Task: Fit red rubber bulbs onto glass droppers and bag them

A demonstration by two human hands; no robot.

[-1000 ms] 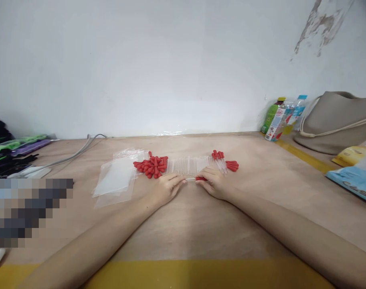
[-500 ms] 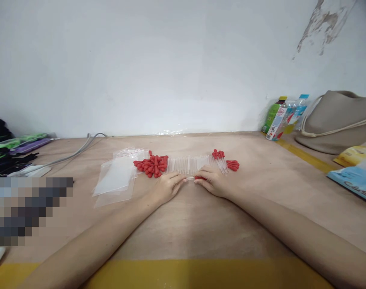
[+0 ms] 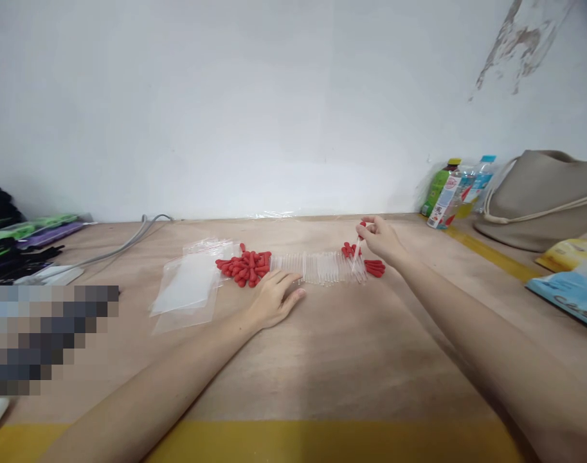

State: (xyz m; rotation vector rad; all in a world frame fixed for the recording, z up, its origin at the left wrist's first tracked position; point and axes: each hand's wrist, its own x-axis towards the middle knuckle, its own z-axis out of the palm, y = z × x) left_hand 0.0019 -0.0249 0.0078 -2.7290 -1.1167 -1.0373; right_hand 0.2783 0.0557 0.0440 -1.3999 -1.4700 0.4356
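Note:
My right hand [image 3: 377, 238] pinches a dropper [image 3: 358, 244] by its red rubber bulb, the clear tube hanging down over other droppers. Beneath it lie several assembled droppers with red bulbs [image 3: 374, 268] at the right end of a row of clear glass tubes [image 3: 319, 267]. My left hand [image 3: 276, 299] rests on the table at the near left edge of that row, thumb and fingers apart, holding nothing. Beyond its fingers is a pile of loose red rubber bulbs [image 3: 245, 265].
Clear plastic bags [image 3: 184, 286] lie left of the red pile. A grey cable [image 3: 124, 244] runs along the left. Bottles [image 3: 440, 190], a grey bag [image 3: 539, 193] and a blue-and-yellow packet [image 3: 570, 289] stand or lie at the right. A white wall rises behind the table.
My right hand has moved right and away from me, carrying a dropper from beside my left hand to above the finished ones. My left fingers have parted and let go of the tube.

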